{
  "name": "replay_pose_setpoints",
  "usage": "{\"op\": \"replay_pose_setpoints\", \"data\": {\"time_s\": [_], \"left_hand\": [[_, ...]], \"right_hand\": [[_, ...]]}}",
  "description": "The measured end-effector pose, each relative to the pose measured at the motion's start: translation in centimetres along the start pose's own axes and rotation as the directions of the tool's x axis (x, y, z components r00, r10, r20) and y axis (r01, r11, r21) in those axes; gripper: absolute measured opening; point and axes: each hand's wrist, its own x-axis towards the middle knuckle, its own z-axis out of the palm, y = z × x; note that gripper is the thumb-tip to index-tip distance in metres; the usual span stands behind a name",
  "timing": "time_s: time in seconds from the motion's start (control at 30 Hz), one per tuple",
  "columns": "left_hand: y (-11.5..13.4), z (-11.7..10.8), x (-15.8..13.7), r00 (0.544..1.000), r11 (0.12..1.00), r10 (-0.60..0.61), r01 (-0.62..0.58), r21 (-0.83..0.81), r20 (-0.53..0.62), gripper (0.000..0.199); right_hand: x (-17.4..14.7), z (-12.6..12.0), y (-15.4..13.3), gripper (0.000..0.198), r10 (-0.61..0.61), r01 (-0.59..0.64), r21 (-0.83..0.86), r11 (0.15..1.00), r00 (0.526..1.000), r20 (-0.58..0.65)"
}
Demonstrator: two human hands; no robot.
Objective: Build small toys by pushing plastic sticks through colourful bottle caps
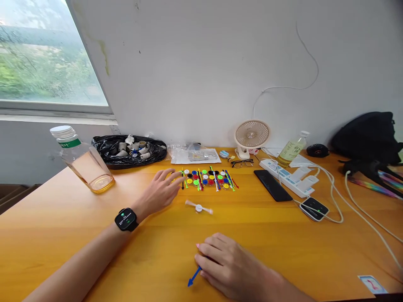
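Note:
My left hand (162, 191), wearing a black watch (126, 219), reaches over the table with its fingers stretched and slightly apart. Its fingertips are at the left end of the rows of small colored plastic arrows (216, 179) and round discs (205, 182); whether they touch an arrow I cannot tell. Nearer to me, my right hand (231, 262) is closed with curled fingers over a blue arrow (194, 277), whose head sticks out below. The rest of that piece is hidden under the fingers. Between the hands lies a white spinner (198, 208) with blurred arms.
A large bottle (90, 167) and a black plastic bag (132, 155) of scraps stand at back left. Behind the pieces are clear plastic packets (197, 155), glasses (242, 163) and a fan (252, 136). To the right are a phone (272, 185), power strip (288, 178), bottle (292, 150) and cables.

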Motion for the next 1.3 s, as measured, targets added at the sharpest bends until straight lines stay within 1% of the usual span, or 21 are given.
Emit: {"op": "replay_pose_setpoints", "data": {"time_s": [0.07, 0.13, 0.2, 0.27, 0.4, 0.53, 0.63, 0.73, 0.8, 0.83, 0.97, 1.0, 1.03, 1.1, 1.17, 1.23, 1.3], "left_hand": [[0.5, -1.3, 0.9, 0.989, 0.987, 0.148, -0.15, 0.057, 0.03, 0.036], [0.7, -2.1, 1.7, 0.96, 0.956, 0.276, -0.28, 0.092, 0.055, 0.032], [0.6, -2.5, 2.5, 0.935, 0.93, 0.348, -0.354, 0.102, 0.073, 0.029], [0.4, -2.3, 3.0, 0.922, 0.921, 0.376, -0.383, 0.071, 0.091, 0.028], [0.0, -0.9, 2.9, 0.922, 0.932, 0.36, -0.362, -0.019, 0.142, 0.025], [-0.4, 1.3, 1.8, 0.926, 0.938, 0.343, -0.348, 0.001, 0.161, 0.023], [-0.7, 2.5, 1.1, 0.956, 0.959, 0.28, -0.282, 0.013, 0.091, 0.023], [-0.8, 2.7, 0.9, 0.977, 0.977, 0.212, -0.212, 0.0, 0.027, 0.022], [-0.8, 2.6, 0.9, 0.977, 0.978, 0.21, -0.209, -0.015, 0.029, 0.021], [-0.7, 2.5, 1.0, 0.977, 0.978, 0.21, -0.209, -0.016, 0.033, 0.02], [-0.6, 2.2, 1.1, 0.979, 0.981, 0.196, -0.196, -0.003, 0.05, 0.021], [-0.6, 2.1, 1.1, 0.981, 0.982, 0.189, -0.189, -0.012, 0.051, 0.022], [-0.6, 2.1, 1.2, 0.982, 0.983, 0.184, -0.183, -0.023, 0.05, 0.022], [-0.7, 2.1, 1.1, 0.983, 0.984, 0.176, -0.174, -0.041, 0.046, 0.023], [-0.7, 2.2, 1.1, 0.985, 0.985, 0.169, -0.167, -0.053, 0.047, 0.024], [-0.8, 2.3, 1.1, 0.986, 0.986, 0.158, -0.154, -0.07, 0.045, 0.024], [-0.9, 2.4, 1.0, 0.988, 0.985, 0.151, -0.147, -0.084, 0.042, 0.023]], "right_hand": [[0.1, 0.3, 0.3, 0.018, -0.027, 0.027, -0.017, 0.999, 1.0, 0.008], [0.1, 0.6, 0.4, 0.02, -0.039, 0.039, -0.01, 0.999, 0.999, 0.014], [0.1, 0.7, 0.4, 0.022, -0.041, 0.04, 0.014, 0.999, 0.999, 0.019], [0.0, 0.7, 0.4, 0.024, -0.033, 0.032, 0.038, 0.999, 0.999, 0.027], [0.0, 0.5, 0.6, 0.025, -0.006, 0.004, 0.06, 0.998, 0.999, 0.034], [0.3, 0.3, 1.0, 0.027, 0.0, -0.003, 0.058, 0.998, 0.999, 0.045], [0.7, 0.1, 1.2, 0.03, 0.015, -0.017, 0.046, 0.999, 0.998, 0.057], [1.1, -0.3, 1.4, 0.036, 0.021, -0.024, 0.042, 0.999, 0.997, 0.074], [1.6, -0.6, 1.7, 0.046, 0.04, -0.043, 0.042, 0.998, 0.997, 0.073], [1.8, -0.8, 2.0, 0.054, 0.065, -0.067, 0.04, 0.997, 0.996, 0.065], [3.3, -1.3, 3.5, 0.101, 0.207, -0.21, 0.039, 0.977, 0.977, 0.055], [3.7, -1.3, 3.8, 0.107, 0.223, -0.227, 0.045, 0.973, 0.972, 0.071], [4.0, -1.2, 4.2, 0.109, 0.232, -0.238, 0.055, 0.97, 0.969, 0.088], [4.7, -0.8, 4.6, 0.104, 0.226, -0.235, 0.077, 0.969, 0.968, 0.113], [5.0, -0.2, 4.6, 0.093, 0.21, -0.221, 0.087, 0.971, 0.971, 0.117], [5.1, 0.4, 4.3, 0.072, 0.196, -0.203, 0.078, 0.976, 0.977, 0.089], [4.9, 1.0, 3.8, 0.044, 0.161, -0.164, 0.069, 0.984, 0.986, 0.047]]}}
